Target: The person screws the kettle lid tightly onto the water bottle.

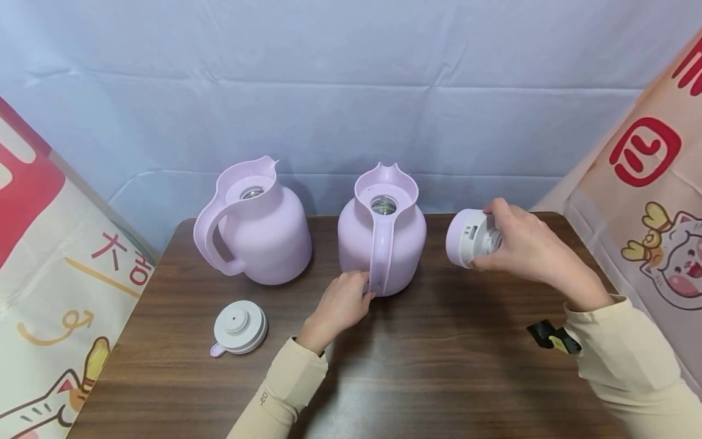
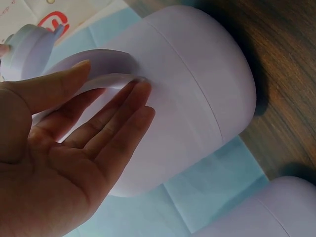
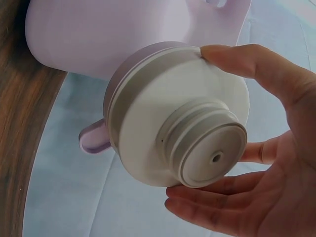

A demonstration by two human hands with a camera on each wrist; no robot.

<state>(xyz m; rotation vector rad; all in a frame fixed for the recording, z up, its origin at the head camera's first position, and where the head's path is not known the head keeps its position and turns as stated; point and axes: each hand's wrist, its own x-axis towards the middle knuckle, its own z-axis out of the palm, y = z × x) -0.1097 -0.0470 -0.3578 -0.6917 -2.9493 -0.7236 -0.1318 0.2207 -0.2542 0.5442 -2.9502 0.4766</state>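
My left hand (image 1: 340, 303) holds the lower handle of a lilac vacuum jug (image 1: 351, 238), which stands upright without its lid. In the left wrist view, the thumb and fingers (image 2: 121, 116) lie either side of that handle (image 2: 111, 81). To the jug's right, my right hand (image 1: 521, 247) grips a white-and-lilac jug lid (image 1: 466, 238) by its rim, above the table. The right wrist view shows the lid's threaded stopper (image 3: 212, 148) facing the camera and its lilac tab (image 3: 95, 137) sticking out.
A second lidless lilac jug (image 1: 274, 244) stands at left, its handle towards the front left. In front of it another lid (image 1: 239, 327) lies stopper up on the wooden table (image 1: 417, 378). Black tape (image 1: 554, 337) is near the right cuff. A pale cloth (image 1: 340, 110) hangs behind.
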